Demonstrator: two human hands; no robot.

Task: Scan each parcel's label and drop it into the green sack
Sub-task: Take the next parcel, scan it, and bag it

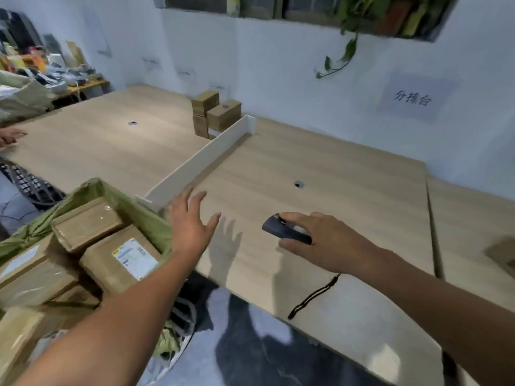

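- A person's left hand hovers with fingers spread apart and empty, at the near edge of the wooden counter, just beside the green sack.
- The right hand rests on the counter, its fingers clamped around a black handheld scanner; a dark wrist cord trails from it across the wood.
- Taped cardboard parcels already fill the sack; one labelled parcel lies face up, its white shipping label toward the camera.
- More small cartons stand stacked at the far end of a white divider, well apart from both hands; the stretch of counter between the hands holds no parcel.
- Judging by their look, the boxes are stiff and fairly light, with glossy tape that may prove slippery; a grip across two opposite side faces, label left uncovered, seems best.
- Another person's hand shows at the left edge.
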